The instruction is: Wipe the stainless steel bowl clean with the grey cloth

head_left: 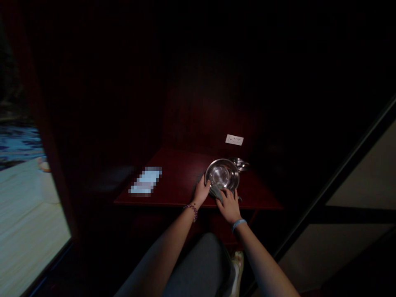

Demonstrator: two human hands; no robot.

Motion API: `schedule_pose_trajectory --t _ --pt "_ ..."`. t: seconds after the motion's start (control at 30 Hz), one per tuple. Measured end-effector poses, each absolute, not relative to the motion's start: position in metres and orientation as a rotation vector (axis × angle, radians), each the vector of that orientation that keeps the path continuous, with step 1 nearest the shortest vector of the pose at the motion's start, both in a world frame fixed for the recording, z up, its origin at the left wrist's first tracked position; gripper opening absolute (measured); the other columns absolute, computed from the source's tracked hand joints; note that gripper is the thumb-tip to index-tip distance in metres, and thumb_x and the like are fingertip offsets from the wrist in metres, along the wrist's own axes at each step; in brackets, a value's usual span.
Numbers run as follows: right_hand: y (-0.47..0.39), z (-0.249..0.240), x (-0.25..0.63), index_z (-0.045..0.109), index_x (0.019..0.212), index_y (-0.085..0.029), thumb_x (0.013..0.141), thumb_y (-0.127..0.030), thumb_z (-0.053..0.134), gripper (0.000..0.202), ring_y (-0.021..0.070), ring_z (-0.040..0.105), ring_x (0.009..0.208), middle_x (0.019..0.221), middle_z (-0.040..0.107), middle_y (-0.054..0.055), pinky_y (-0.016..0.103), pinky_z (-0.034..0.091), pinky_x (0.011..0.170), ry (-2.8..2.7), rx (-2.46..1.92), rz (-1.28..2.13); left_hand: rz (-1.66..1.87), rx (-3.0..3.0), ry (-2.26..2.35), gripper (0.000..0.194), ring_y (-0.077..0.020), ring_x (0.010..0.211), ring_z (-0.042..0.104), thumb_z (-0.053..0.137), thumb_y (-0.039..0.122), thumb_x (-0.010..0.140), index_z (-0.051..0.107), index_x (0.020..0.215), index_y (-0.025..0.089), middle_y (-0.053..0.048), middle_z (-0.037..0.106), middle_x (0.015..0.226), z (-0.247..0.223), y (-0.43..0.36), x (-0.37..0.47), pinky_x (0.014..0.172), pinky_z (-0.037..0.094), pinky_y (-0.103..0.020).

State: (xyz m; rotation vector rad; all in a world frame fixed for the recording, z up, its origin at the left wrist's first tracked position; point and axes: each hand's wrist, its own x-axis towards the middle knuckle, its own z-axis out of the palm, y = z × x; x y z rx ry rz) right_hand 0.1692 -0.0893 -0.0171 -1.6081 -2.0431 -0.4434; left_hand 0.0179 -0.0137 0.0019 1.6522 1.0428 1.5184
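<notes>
A shiny metal bowl (220, 175) is tilted toward me above the dark red desk, its inside showing. My left hand (201, 192), with a beaded bracelet at the wrist, grips the bowl's left rim, thumb on the inner side. A grey cloth (217, 192) lies over the near rim of the bowl. My right hand (229, 203), with a light blue band at the wrist, is closed on the cloth and presses it to the rim. Just behind the bowl, a second metal dish (240, 164) rests on the desk, partly hidden.
The dark red desk (176, 177) has its front edge close to me. A pale blurred-out rectangle (146, 180) lies on its left part. On the back wall is a white socket plate (234, 140). A pale container (49, 181) stands beyond the left panel.
</notes>
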Motion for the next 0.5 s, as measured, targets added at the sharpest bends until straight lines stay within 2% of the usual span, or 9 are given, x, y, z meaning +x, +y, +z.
schedule_pose_trajectory --t 0.5 --pt "-0.0874 -0.0196 0.1707 0.056 0.128 -0.023 0.095 -0.035 0.045 0.037 0.0252 0.05 0.126 0.126 0.061 0.009 0.056 0.011 0.119 -2.035 -1.575 -0.47 1.517 1.642 1.055 0.035 -0.0195 0.092 0.069 0.046 0.019 0.089 0.058 0.122 0.016 -0.008 0.073 0.104 0.0057 -0.0166 0.0176 0.087 0.052 -0.031"
